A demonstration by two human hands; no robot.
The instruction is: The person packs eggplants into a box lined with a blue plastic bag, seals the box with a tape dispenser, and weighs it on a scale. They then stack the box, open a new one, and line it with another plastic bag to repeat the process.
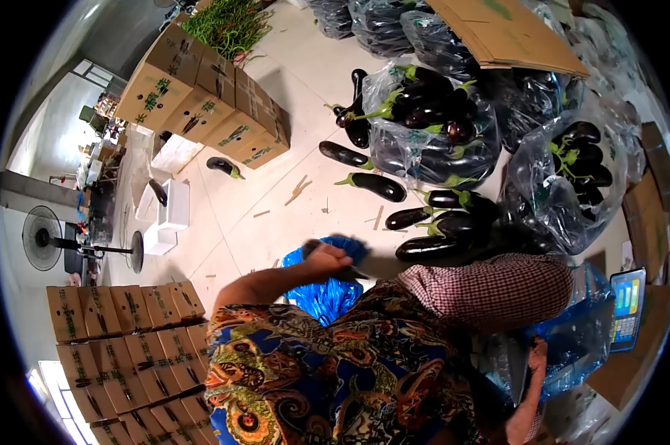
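My left hand (pixel 329 261) is closed around a dark, motion-smeared eggplant (pixel 356 254), above a bundle of blue plastic (pixel 324 297) on the floor. My right hand (pixel 536 357), at the lower right, has its fingers closed on the edge of a clear bluish plastic bag (pixel 572 360). Between the two hands lies a checked trouser leg (pixel 491 291). Just past it, loose glossy eggplants (pixel 428 248) lie on the tiles. Farther off, an open clear bag (pixel 439 152) is heaped with eggplants, and another open bag (pixel 565 185) holds more.
Stacked cartons (pixel 205 100) stand at the upper left, more cartons (pixel 127 341) at the lower left. A white foam box (pixel 173 204) and a standing fan (pixel 42 237) are to the left. A digital scale (pixel 626 311) is at the right. Green peppers (pixel 227 28) lie at the back.
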